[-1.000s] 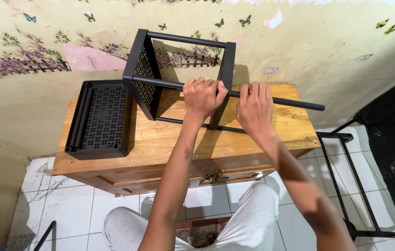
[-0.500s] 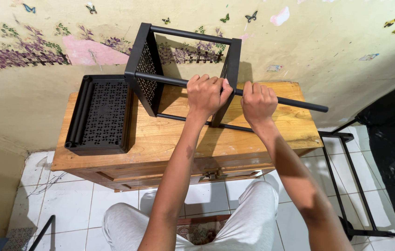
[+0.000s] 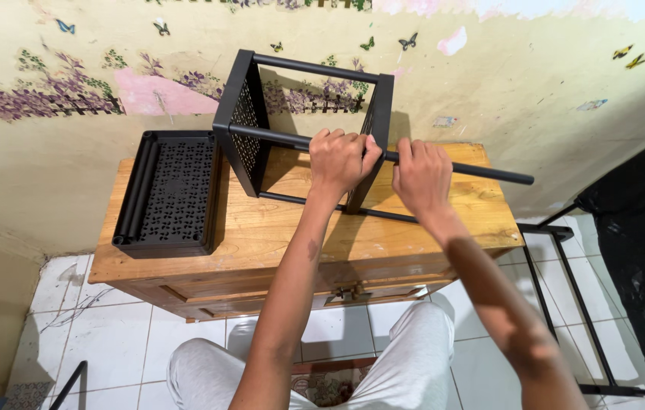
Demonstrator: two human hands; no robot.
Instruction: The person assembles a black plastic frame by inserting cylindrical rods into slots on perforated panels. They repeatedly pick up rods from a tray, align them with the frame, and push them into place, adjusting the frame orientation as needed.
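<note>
Head view, looking down: my left hand (image 3: pixel 340 158) is closed in a fist around the black rod (image 3: pixel 459 167), just above the middle of the frame, right where the rod meets the near upright panel of the black frame (image 3: pixel 303 129). My right hand (image 3: pixel 422 176) sits just beside it to the right, fingers curled over the same rod and gripping it; the two hands are near each other but not touching. The rod runs from the frame's left perforated panel, under both hands, and sticks out to the right past the edge of the wooden cabinet (image 3: pixel 277 235). The frame stands on the cabinet top in the upper centre, with a second thin rod low along its front and another bar across its top at the back. At the left of the cabinet top lies a black perforated tray (image 3: pixel 174 193), apart from the frame. Behind everything is a yellowish wall (image 3: pixel 527 83) with flower and butterfly patterns. At the lower right, on the white tile floor (image 3: pixel 110 334), stands another black metal rack (image 3: pixel 565 288). My knees in light trousers show at the bottom centre.
</note>
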